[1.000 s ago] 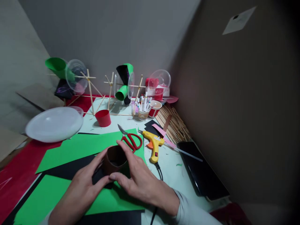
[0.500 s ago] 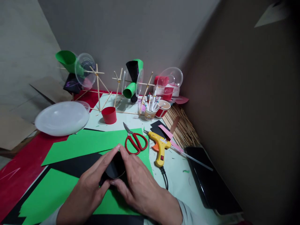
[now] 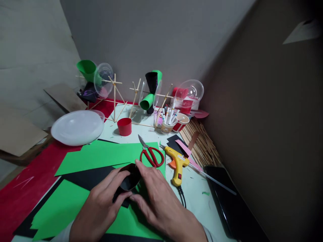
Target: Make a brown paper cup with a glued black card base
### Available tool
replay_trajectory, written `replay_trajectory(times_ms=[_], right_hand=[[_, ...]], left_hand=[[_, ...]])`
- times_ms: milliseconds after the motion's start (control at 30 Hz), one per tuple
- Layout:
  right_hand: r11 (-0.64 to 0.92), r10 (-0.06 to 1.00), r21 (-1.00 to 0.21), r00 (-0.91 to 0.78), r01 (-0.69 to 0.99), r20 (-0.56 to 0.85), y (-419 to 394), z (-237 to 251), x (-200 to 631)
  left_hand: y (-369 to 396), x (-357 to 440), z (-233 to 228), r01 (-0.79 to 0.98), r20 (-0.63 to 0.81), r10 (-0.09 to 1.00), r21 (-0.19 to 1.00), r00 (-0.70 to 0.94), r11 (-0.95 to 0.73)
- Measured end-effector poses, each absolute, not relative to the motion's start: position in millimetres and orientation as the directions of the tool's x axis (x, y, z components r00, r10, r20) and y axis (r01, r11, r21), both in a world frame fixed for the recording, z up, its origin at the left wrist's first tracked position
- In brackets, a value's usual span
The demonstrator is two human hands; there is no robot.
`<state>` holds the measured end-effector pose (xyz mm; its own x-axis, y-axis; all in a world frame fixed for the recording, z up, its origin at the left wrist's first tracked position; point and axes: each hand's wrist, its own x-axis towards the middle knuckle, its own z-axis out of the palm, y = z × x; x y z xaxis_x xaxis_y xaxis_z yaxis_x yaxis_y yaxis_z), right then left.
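Between my two hands stands a black paper cup shape (image 3: pixel 130 181), rolled into a tube with its open top facing up. My left hand (image 3: pixel 102 200) grips its left wall, fingers over the rim and thumb at the near side. My right hand (image 3: pixel 161 198) curves around the right side, fingertips and thumb touching the black paper. Below lie green paper sheets (image 3: pixel 101 156) and black paper (image 3: pixel 85 178). Just beyond my right hand, scissors with red handles (image 3: pixel 151 154) rest on the green paper. A yellow glue gun (image 3: pixel 178 164) with a glue stick lies to the right.
A red paper ring (image 3: pixel 124 127) and a whitish plastic lid (image 3: pixel 77 128) sit farther back. Stick frames carry green and black paper cones (image 3: pixel 147 102). Cups with white sticks (image 3: pixel 167 127), a bundle of thin sticks (image 3: pixel 202 139) and a dark flat device (image 3: pixel 234 208) line the right side.
My left fingers have shifted from meeting the right fingertips to reaching over the rim, showing more of the black tube. The whole view has shifted slightly.
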<state>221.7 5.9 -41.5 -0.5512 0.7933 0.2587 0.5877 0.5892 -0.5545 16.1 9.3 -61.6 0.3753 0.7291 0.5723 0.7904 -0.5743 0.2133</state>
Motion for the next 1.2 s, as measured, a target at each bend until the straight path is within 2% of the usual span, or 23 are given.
replay_trajectory(times_ms=[133, 200, 333, 567, 833, 1033, 1200], right_hand=[[0.612, 0.785, -0.543, -0.521, 0.574, 0.335, 9, -36, 227], [0.597, 0.794, -0.550, -0.527, 0.584, 0.303, 9, -37, 227], [0.562, 0.811, -0.564, -0.537, 0.605, 0.232, 5, -48, 225], [0.575, 0.800, -0.567, -0.551, 0.589, 0.239, 5, -61, 222], [0.604, 0.785, -0.558, -0.544, 0.569, 0.295, 7, -63, 219], [0.598, 0.784, -0.565, -0.563, 0.569, 0.262, 8, -60, 219], [0.576, 0.796, -0.572, -0.559, 0.583, 0.232, 6, -64, 220]], left_hand=[[9, 14, -62, 0.800, 0.556, 0.735, 0.193, 0.388, -0.568], [9, 13, -65, 0.801, 0.540, 0.741, 0.189, 0.398, -0.568], [8, 14, -66, 0.795, 0.507, 0.777, 0.257, 0.372, -0.549], [9, 17, -65, 0.774, 0.505, 0.782, 0.303, 0.364, -0.556], [9, 18, -66, 0.758, 0.596, 0.734, 0.300, 0.325, -0.579], [9, 16, -67, 0.771, 0.498, 0.788, 0.315, 0.362, -0.553], [9, 16, -68, 0.764, 0.483, 0.796, 0.334, 0.365, -0.553]])
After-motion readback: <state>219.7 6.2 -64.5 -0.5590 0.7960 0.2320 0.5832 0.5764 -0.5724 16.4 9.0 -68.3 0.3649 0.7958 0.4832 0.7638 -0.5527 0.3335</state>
